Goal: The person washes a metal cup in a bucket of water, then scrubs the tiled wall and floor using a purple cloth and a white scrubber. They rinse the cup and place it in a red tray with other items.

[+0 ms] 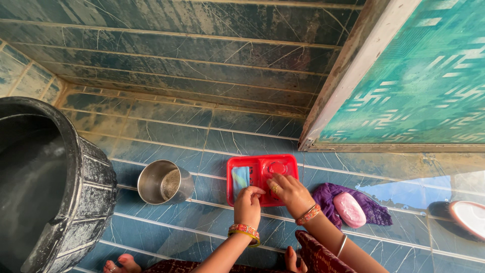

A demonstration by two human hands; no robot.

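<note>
The tiled floor, laid in dark blue-green marbled strips, fills most of the head view and runs up into a matching tiled wall at the top. A teal patterned door in a pale frame occupies the upper right. At the far left stands a large black plastic tub with water visible inside. A steel cup stands upright on the floor between the tub and a red plastic soap tray, near the tray but not touching it. The tray is rectangular with two compartments: the left compartment holds a blue bar, the right compartment shows a round raised pattern. To the right of the tray lies a crumpled purple cloth, with a pink oval soap bar resting on top of it. A white-and-red rounded object is partly cut off at the right edge. The left hand is curled, fingertips touching the lower edge of the tray at the blue bar; whether it grips anything cannot be determined. The right hand rests palm-down over the right compartment, fingers bent, with no object visibly held. Both wrists carry bangles.
</note>
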